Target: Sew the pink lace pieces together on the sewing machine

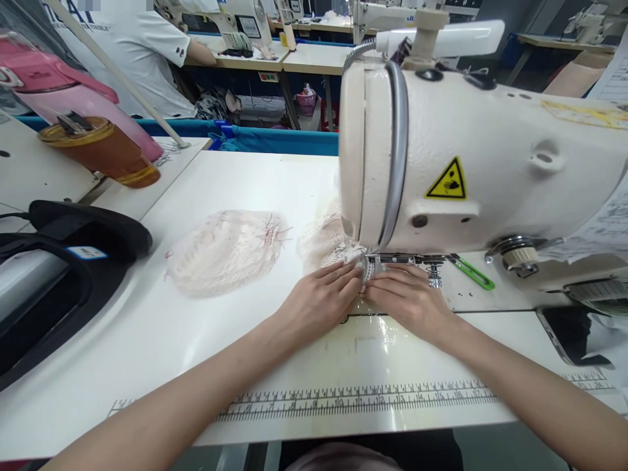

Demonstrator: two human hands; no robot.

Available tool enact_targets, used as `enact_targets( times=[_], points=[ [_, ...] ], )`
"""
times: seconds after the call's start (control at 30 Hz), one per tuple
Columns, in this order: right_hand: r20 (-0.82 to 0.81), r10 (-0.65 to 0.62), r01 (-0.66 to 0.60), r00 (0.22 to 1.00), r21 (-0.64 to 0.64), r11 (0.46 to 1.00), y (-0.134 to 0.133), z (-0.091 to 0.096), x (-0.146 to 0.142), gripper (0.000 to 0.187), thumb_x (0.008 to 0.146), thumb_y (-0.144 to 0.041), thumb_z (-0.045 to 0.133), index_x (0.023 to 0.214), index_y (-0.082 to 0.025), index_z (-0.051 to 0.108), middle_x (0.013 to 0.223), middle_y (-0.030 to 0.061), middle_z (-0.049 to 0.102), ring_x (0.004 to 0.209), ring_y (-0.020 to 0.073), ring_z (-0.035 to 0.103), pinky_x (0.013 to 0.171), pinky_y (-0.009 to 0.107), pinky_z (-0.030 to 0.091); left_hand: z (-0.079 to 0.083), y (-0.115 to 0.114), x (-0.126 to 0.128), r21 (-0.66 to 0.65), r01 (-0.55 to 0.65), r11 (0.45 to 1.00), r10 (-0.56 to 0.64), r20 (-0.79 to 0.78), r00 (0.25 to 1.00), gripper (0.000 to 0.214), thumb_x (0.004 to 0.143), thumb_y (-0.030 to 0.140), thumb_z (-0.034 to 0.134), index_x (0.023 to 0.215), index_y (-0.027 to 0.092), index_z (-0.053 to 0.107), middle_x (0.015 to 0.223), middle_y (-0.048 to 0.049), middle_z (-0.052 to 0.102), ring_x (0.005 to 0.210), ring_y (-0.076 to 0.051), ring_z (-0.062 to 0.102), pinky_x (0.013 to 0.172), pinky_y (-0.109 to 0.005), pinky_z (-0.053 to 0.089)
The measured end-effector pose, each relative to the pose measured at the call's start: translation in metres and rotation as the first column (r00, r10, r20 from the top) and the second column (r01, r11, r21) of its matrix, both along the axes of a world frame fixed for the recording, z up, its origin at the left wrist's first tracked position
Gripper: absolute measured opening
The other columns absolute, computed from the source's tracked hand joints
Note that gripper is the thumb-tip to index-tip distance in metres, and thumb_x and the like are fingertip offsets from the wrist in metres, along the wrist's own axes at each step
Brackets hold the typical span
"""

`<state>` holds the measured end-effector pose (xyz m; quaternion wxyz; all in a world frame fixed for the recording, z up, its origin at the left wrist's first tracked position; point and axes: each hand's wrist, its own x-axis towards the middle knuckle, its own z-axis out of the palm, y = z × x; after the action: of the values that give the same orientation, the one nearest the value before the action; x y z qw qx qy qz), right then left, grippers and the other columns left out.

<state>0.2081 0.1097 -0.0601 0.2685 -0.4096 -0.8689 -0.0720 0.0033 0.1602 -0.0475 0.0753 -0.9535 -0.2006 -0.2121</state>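
Observation:
A white sewing machine [471, 157] stands over the right half of the table. Beneath its needle area lies a pale lace piece [324, 239], partly hidden behind the machine head. My left hand [328, 291] rests flat on the lace, fingers stretched toward the presser foot [371, 267]. From the other side my right hand [409, 294] lies beside the foot with its fingers extended, touching the lace edge. The fingertips of both hands nearly meet just in front of the foot. Another pale lace piece [228, 252] with reddish loose threads lies flat to the left.
Green thread snips [473, 273] lie right of the foot, and a phone [574, 335] farther right. At left are a black iron-like device [73, 275], a brown cup [105, 150] and a pink bottle [83, 98]. A printed ruler [338, 400] runs along the front. Another person [132, 55] sits behind.

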Motion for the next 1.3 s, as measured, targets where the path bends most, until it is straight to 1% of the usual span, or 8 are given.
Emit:
enact_targets(
  times=[0.27,0.47,0.7,0.83,1.0,1.13,1.2,1.3],
  points=[
    [-0.011,-0.049,0.048,0.999,-0.047,0.998,0.002,0.001,0.001,0.025,0.089,-0.005,0.049,0.096,-0.022,0.067,0.099,-0.0030,0.072,0.096,0.0124,0.063,0.086,0.029,0.047,-0.002,0.000,0.000,-0.010,-0.047,0.999,0.046,-0.038,0.998,0.026,0.097,0.017,0.040,0.111,0.007,0.061,0.122,-0.0129,0.063,0.115,-0.021,0.060,0.102,-0.038,0.049],
    [-0.012,-0.040,0.039,0.999,-0.080,0.996,0.007,-0.002,0.005,0.026,0.090,-0.010,0.051,0.101,-0.024,0.069,0.099,-0.0003,0.072,0.094,0.0140,0.064,0.084,0.031,0.050,-0.003,-0.001,0.001,-0.002,-0.085,0.996,0.084,-0.074,0.994,0.027,0.096,0.015,0.039,0.112,0.007,0.060,0.125,-0.0132,0.062,0.117,-0.022,0.058,0.105,-0.040,0.047],
    [-0.011,-0.099,0.097,0.995,-0.108,0.989,0.010,0.000,0.007,0.025,0.089,-0.012,0.054,0.103,-0.025,0.070,0.103,0.0017,0.072,0.094,0.0162,0.066,0.083,0.032,0.053,-0.006,-0.001,0.002,0.034,-0.081,0.996,0.084,-0.080,0.993,0.034,0.097,0.018,0.039,0.122,0.007,0.057,0.126,-0.0138,0.061,0.118,-0.025,0.058,0.103,-0.042,0.047],
    [-0.051,-0.129,0.123,0.990,-0.110,0.986,0.011,0.000,0.008,0.025,0.089,-0.012,0.054,0.103,-0.025,0.070,0.105,0.0016,0.072,0.090,0.0155,0.067,0.082,0.031,0.053,-0.007,-0.001,0.001,0.057,-0.077,0.995,0.082,-0.090,0.993,0.036,0.097,0.019,0.039,0.126,0.008,0.057,0.127,-0.0144,0.060,0.119,-0.027,0.057,0.103,-0.045,0.047],
    [-0.105,-0.144,0.135,0.984,-0.091,0.987,0.014,-0.002,0.009,0.022,0.092,-0.018,0.051,0.099,-0.024,0.071,0.102,0.0016,0.073,0.087,0.0154,0.069,0.079,0.031,0.054,-0.008,-0.001,0.001,0.090,-0.078,0.993,0.086,-0.091,0.992,0.036,0.096,0.019,0.040,0.126,0.008,0.057,0.125,-0.0146,0.061,0.118,-0.028,0.057,0.101,-0.044,0.047],
    [-0.166,-0.177,0.146,0.970,-0.182,0.972,0.015,-0.005,0.010,0.021,0.094,-0.021,0.050,0.096,-0.021,0.071,0.101,0.0030,0.073,0.085,0.0151,0.069,0.077,0.031,0.055,-0.008,-0.001,0.002,0.106,-0.086,0.991,0.096,-0.093,0.991,0.036,0.096,0.020,0.041,0.125,0.008,0.058,0.124,-0.0154,0.062,0.118,-0.029,0.057,0.101,-0.044,0.047],
    [-0.190,-0.193,0.148,0.963,-0.229,0.962,0.016,-0.005,0.010,0.021,0.094,-0.022,0.050,0.095,-0.022,0.070,0.101,0.0027,0.073,0.086,0.0153,0.068,0.077,0.032,0.056,-0.008,-0.001,0.002,0.094,-0.087,0.992,0.096,-0.098,0.991,0.036,0.096,0.020,0.041,0.125,0.008,0.058,0.124,-0.0160,0.062,0.118,-0.029,0.057,0.101,-0.045,0.047],
    [-0.188,-0.183,0.134,0.965,-0.249,0.959,0.017,-0.005,0.012,0.022,0.094,-0.021,0.049,0.099,-0.024,0.070,0.104,0.0016,0.072,0.089,0.0158,0.068,0.080,0.033,0.055,-0.008,-0.001,0.003,0.055,-0.098,0.994,0.103,-0.111,0.988,0.037,0.097,0.021,0.039,0.127,0.009,0.057,0.126,-0.0160,0.061,0.121,-0.029,0.055,0.103,-0.045,0.045]
  ],
)
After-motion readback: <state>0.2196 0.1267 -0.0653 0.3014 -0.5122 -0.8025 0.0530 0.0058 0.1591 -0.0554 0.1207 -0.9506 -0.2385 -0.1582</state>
